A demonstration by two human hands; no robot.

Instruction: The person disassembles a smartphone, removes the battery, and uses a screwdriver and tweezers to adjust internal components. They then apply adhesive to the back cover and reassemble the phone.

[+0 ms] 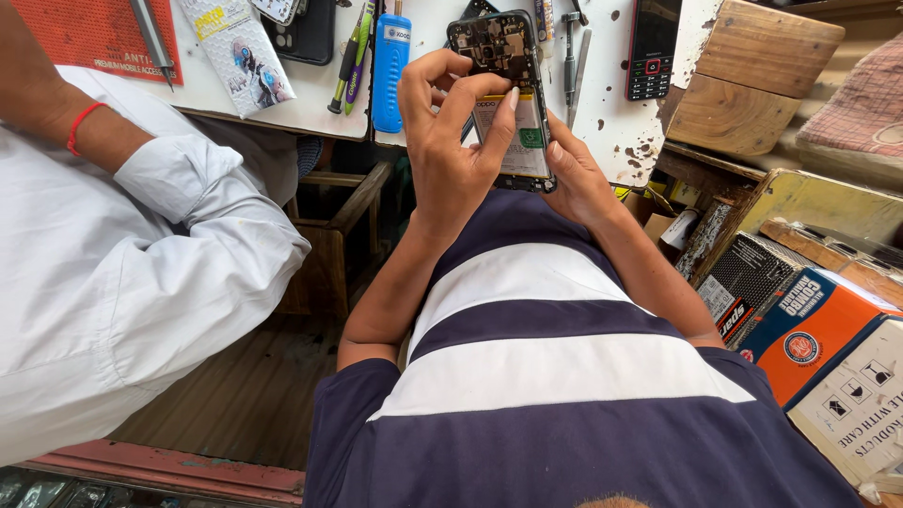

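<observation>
I hold an opened smartphone [503, 56] with its back cover off, circuit board at the top and battery [519, 141] showing. My left hand [451, 132] grips the phone from the left, its fingers pressing on the battery and board area. My right hand [576, 179] supports the phone's lower right edge from below. The phone hovers above the front edge of a white worktable [602, 103].
Another person in a white shirt [141, 273] sits at the left. On the table lie a blue cylinder [389, 66], pens [353, 56], a screwdriver [570, 52], a keypad phone [652, 47] and a red mat [94, 33]. Wooden blocks [752, 75] and cardboard boxes [809, 329] stand at right.
</observation>
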